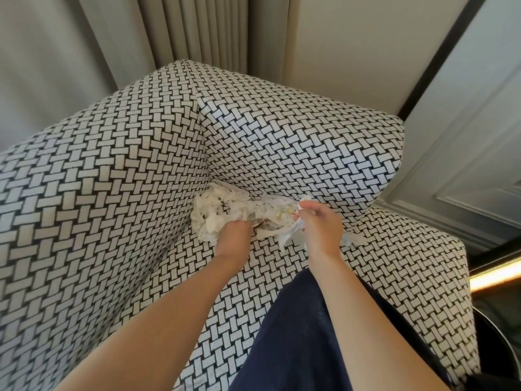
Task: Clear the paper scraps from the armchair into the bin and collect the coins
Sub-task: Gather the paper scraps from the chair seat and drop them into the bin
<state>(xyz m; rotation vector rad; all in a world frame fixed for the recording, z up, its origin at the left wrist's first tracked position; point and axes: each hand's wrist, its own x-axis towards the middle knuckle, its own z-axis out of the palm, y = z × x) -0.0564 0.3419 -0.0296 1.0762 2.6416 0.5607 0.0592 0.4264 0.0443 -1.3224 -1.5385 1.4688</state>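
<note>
STEP gather | crumpled white paper scraps point(225, 213) heaped in the back seat corner of the black-and-white woven-pattern armchair point(112, 193) | your left hand point(235, 235) grip curled into the heap, right hand point(318, 224) grip pinching loose strips | squeeze both into one wad, lift slowly; no coins visible.

Pleated curtains point(183, 29) hang at back; a panelled door point(479, 142), perhaps, right.
</note>
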